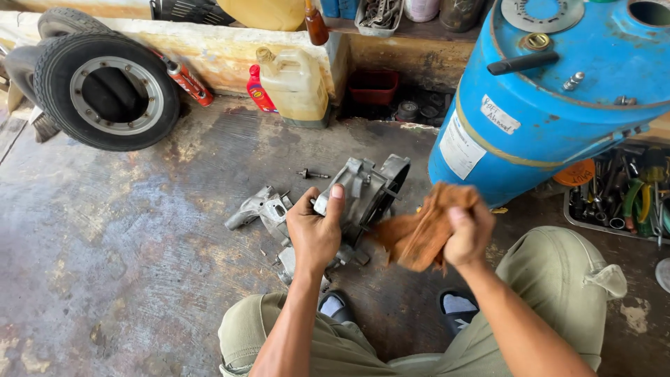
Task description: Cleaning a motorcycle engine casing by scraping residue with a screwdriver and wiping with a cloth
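Head view looks down on a grey metal engine casing (363, 192) standing on the stained concrete floor (125, 251), just in front of the person's knees. The left hand (315, 230) has its grip closed on the casing's near edge, thumb up along the metal. The right hand (469, 234) is clenched around a brown rag (419, 234), which bunches out to the left and sits just beside the casing's round opening; whether cloth and metal touch cannot be told. A second, smaller grey casting (257, 208) lies on the floor, touching or just beside the casing on its left. A loose bolt (312, 174) lies a little farther back. Two dark sandals (457, 307) show between the olive trouser legs (558, 286).

To the right a large blue drum (558, 105) stands close, with a tray of mixed tools (621, 202) beyond it. Against the back wall stand a cream plastic jug (293, 84) and a red bottle (259, 91), near each other. At far left a small tyre on its rim (108, 91) leans by the wall, a red can (188, 82) beside it.
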